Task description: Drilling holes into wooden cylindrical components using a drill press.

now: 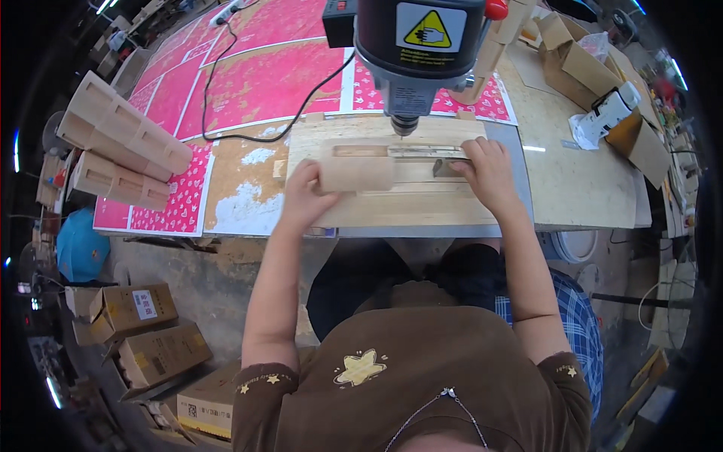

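Observation:
My left hand (305,194) is closed on the left end of a pale wooden block (358,174), which is slightly smeared by motion. The block is over a wooden jig board (422,208) beneath the drill press (410,79). At the board's right side, my right hand (491,175) has its thumb against a small dark grey piece (446,168). Its fingers curl at the end of a metal-lined slot (429,152). The drill chuck (404,125) hangs above the slot, behind the wooden block.
Stacked wooden pieces with rectangular recesses (124,139) stand on the left, with more wooden pieces (482,71) behind the drill. A black cable (203,98) crosses the pink-covered table (263,68). At the right are a white bottle (614,109) and an open cardboard box (576,60).

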A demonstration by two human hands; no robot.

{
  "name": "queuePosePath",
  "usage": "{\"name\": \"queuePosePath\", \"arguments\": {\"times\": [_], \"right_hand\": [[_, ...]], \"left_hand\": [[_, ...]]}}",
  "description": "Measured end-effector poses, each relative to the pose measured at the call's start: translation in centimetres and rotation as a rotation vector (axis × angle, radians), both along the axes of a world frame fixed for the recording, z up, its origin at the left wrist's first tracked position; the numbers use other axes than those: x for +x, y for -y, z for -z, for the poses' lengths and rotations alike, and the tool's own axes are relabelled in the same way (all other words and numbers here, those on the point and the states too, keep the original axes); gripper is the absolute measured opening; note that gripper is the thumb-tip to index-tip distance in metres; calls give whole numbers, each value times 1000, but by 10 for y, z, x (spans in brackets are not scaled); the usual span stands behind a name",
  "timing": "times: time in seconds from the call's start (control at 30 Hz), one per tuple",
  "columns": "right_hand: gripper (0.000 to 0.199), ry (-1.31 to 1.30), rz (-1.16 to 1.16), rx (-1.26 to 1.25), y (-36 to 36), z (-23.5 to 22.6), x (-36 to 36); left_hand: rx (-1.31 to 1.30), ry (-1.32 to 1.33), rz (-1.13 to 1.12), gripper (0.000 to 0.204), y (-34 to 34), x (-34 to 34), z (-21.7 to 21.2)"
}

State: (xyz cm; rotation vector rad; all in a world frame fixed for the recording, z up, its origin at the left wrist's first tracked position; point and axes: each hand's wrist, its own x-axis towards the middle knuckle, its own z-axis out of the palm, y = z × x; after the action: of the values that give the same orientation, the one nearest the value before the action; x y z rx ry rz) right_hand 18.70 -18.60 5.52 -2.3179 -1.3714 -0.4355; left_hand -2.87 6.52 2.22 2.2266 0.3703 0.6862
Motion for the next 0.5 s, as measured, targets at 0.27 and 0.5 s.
{"name": "queuePosePath", "arguments": {"times": [0.27, 0.5], "right_hand": [[30, -93, -37, 1, -1, -9, -17], [30, -155, -136, 50, 2, -9, -34]], "left_hand": [[-911, -105, -261, 34, 1, -42, -43], [-1049, -255, -283, 42, 28, -19, -40]]}}
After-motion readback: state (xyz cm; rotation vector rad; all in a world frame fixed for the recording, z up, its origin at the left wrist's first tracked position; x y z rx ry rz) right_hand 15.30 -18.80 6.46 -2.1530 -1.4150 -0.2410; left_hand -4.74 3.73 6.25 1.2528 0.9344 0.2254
